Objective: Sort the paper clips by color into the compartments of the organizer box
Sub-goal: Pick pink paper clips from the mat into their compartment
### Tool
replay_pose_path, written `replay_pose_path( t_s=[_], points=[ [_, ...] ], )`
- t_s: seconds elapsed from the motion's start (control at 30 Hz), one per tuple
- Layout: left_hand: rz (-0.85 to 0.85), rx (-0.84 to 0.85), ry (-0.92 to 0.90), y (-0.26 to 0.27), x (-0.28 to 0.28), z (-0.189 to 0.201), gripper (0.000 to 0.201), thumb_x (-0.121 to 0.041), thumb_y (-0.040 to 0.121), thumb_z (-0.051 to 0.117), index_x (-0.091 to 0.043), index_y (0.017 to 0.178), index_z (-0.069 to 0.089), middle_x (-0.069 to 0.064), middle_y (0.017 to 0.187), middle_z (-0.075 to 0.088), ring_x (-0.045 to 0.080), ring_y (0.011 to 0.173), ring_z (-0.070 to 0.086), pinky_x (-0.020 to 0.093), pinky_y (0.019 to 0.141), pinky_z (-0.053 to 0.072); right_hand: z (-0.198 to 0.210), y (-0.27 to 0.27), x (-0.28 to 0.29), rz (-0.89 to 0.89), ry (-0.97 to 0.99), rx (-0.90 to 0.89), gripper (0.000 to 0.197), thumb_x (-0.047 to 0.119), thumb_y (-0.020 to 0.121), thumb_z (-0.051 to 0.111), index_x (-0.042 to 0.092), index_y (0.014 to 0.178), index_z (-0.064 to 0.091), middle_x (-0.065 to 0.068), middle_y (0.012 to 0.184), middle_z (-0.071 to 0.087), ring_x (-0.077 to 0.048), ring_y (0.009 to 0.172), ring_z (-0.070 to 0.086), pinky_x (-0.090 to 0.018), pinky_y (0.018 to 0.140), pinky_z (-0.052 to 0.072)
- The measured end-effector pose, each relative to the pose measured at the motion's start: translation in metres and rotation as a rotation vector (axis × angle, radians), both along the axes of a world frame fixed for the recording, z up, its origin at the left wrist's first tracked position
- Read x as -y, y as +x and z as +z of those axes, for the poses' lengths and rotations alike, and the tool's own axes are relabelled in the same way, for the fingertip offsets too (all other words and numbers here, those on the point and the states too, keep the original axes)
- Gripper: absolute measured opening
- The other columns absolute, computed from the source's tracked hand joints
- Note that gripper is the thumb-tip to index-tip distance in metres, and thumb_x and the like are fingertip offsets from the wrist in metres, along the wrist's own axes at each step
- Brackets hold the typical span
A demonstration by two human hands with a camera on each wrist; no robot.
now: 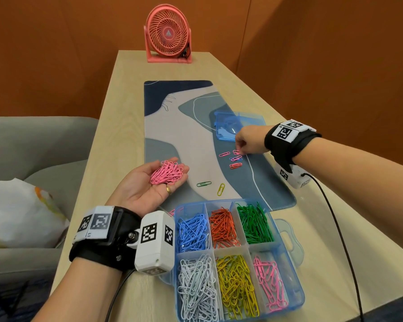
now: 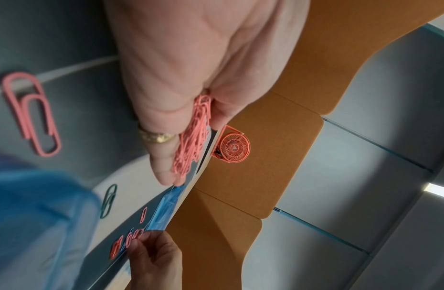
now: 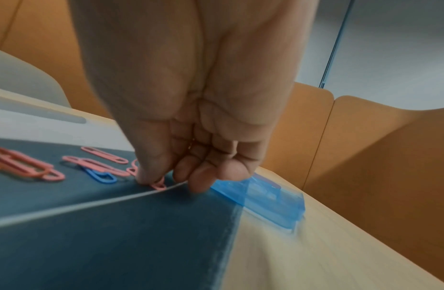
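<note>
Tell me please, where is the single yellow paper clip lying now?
In the head view the yellow paper clip lies on the desk mat, just right of the green paper clip, beyond the organizer box.

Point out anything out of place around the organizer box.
One pink clip lies on the mat against the organizer box, outside its far-left corner beside the blue compartment, away from the pink compartment at near right.

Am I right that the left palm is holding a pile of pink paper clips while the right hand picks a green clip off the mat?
Not quite. The left hand does hold the pile of pink paper clips, but the right hand is on a pink clip on the desk mat, not a green one. The right wrist view shows this; the green clip lies untouched.
</note>
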State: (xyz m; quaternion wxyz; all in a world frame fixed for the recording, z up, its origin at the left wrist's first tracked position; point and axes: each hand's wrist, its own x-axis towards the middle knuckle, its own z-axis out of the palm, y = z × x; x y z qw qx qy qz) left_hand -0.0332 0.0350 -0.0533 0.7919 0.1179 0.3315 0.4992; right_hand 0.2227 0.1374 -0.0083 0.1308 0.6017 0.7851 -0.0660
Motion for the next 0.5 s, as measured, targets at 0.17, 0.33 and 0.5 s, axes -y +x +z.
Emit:
replay_pose_path(
  t_s=[0.17, 0.33, 0.5],
  points=[
    [-0.006, -0.014, 0.002, 0.000, 0.000, 0.000, 0.036, -0.017, 0.101, 0.032, 0.007, 0.108, 0.058, 0.028, 0.107, 0.062, 0.036, 0.078, 0.070, 0.047, 0.071, 0.054, -0.002, 0.001, 0.004, 0.011, 0.030, 0.004, 0.007, 0.019, 0.090, 0.058, 0.013, 0.088, 0.062, 0.000, 0.084, 0.058, -0.017, 0.079, 0.052, -0.023, 0.064, 0.038],
    [-0.015, -0.027, -0.005, 0.000, 0.000, 0.000, 0.036, -0.017, 0.101, 0.032, 0.007, 0.104, 0.059, 0.028, 0.099, 0.064, 0.036, 0.075, 0.070, 0.049, 0.071, 0.054, 0.006, -0.003, 0.010, -0.026, 0.056, -0.167, 0.008, 0.012, 0.083, 0.063, 0.016, 0.077, 0.060, 0.004, 0.075, 0.059, -0.015, 0.072, 0.053, -0.019, 0.056, 0.039],
    [-0.020, -0.027, -0.023, 0.001, -0.001, 0.000, 0.036, -0.016, 0.101, 0.031, 0.007, 0.102, 0.059, 0.028, 0.094, 0.065, 0.037, 0.072, 0.070, 0.050, 0.071, 0.052, 0.033, -0.046, 0.033, 0.138, 0.032, -0.359, 0.014, 0.010, 0.080, 0.067, 0.024, 0.079, 0.066, 0.014, 0.072, 0.063, -0.001, 0.064, 0.056, -0.016, 0.060, 0.040]
  ],
)
